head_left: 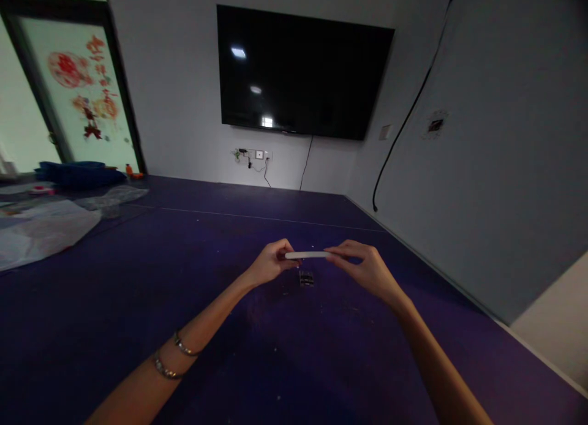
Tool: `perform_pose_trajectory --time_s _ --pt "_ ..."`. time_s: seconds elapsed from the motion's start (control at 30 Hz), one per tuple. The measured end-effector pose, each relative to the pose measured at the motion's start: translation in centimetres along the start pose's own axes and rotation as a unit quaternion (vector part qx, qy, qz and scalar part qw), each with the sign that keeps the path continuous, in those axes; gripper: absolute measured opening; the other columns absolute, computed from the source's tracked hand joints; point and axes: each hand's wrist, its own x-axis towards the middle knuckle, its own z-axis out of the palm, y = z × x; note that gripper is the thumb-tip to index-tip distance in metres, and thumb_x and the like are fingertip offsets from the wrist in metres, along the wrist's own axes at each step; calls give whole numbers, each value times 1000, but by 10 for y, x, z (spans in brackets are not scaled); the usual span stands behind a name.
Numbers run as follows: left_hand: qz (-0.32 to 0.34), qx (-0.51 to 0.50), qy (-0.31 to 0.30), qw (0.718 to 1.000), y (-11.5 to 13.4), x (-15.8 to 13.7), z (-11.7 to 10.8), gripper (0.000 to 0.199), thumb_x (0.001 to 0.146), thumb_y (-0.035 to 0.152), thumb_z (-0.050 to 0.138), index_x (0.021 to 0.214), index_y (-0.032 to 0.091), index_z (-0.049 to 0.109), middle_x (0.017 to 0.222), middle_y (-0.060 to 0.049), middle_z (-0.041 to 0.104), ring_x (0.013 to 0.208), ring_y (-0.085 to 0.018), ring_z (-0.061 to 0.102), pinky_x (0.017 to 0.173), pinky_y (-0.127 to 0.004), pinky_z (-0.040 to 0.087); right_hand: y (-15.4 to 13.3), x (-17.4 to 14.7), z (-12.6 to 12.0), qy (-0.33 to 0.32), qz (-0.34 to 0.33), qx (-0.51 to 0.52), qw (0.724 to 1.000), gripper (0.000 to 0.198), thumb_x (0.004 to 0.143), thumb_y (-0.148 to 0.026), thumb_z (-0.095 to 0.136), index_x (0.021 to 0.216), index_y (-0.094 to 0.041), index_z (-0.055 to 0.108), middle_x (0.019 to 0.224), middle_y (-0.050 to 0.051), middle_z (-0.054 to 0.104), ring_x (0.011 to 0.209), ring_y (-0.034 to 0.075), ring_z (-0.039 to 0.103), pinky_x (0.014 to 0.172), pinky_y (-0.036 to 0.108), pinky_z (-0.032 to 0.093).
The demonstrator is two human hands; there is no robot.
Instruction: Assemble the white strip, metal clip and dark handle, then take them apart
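Observation:
A thin white flat piece [307, 255], seen edge-on, is held level above the purple surface. My left hand [272, 263] pinches its left end between thumb and fingers. At the other end, my right hand [361, 266] grips it the same way. What kind of thing it is, I cannot make out from its edge. Just below it on the surface lies a small dark object with a clear or shiny part [306, 278], touched by neither hand. Two bracelets [169, 365] circle my left forearm.
Crumpled clear plastic and a white sheet [50, 232] lie at the left. Behind them are a blue heap [80, 174] and a small orange bottle [129, 169]. A television [303, 73] hangs on the far wall; a black cable [408, 112] runs down the right wall. Tiny specks dot the purple surface [206, 351].

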Motion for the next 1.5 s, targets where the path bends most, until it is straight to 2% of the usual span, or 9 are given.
perform_pose_trajectory --time_s 0.2,0.37,0.57,0.77,0.97,1.13,1.3,1.5 --pt "1 -11 3 1000 -4 -1 1 28 62 18 72 67 15 44 67 2 60 68 -12 60 66 -26 45 3 0 -4 28 7 -22 999 23 80 -38 56 90 -24 71 81 5 68 72 17 61 66 30 47" --pt "2 -14 -10 1000 -5 -1 0 26 63 19 71 70 15 46 70 0 62 70 -12 60 66 -26 45 -2 -1 -4 3 -7 -13 1000 23 80 -37 57 92 -24 71 82 5 68 73 17 61 68 30 48" --pt "11 17 0 1000 -8 -1 0 27 64 21 71 70 15 45 70 1 61 70 -13 60 65 -26 46 4 -1 -11 25 17 -26 999 22 79 -38 57 89 -24 71 80 5 67 72 17 61 67 31 46" --pt "5 4 -10 1000 -6 -1 0 25 64 19 70 71 15 47 70 1 62 68 -12 60 64 -25 45 1 -1 -9 -16 11 -6 1000 23 79 -38 57 91 -25 71 81 5 67 73 17 60 68 30 47" --pt "8 5 10 1000 -3 -1 1 25 62 17 71 68 15 47 69 1 60 68 -11 59 66 -25 45 10 -1 -10 3 34 -5 999 25 80 -40 56 90 -23 71 81 5 67 73 17 60 68 31 46" --pt "3 8 4 1000 0 -2 1 23 63 17 71 70 14 49 68 1 61 65 -11 59 62 -24 44 8 -1 -10 -28 29 13 999 24 78 -40 58 90 -25 71 82 4 67 74 17 60 68 30 46" --pt "8 6 4 1000 -1 -2 1 24 62 18 71 69 14 49 70 0 62 68 -12 60 65 -25 45 11 -1 -11 -6 39 12 999 24 79 -40 57 90 -24 71 82 5 68 75 17 60 69 30 46" --pt "4 2 -3 1000 0 -3 3 24 62 16 71 70 14 48 70 0 62 67 -11 59 65 -25 45 10 -1 -7 -36 32 29 998 26 79 -41 57 92 -24 71 84 5 67 77 17 61 70 30 47"
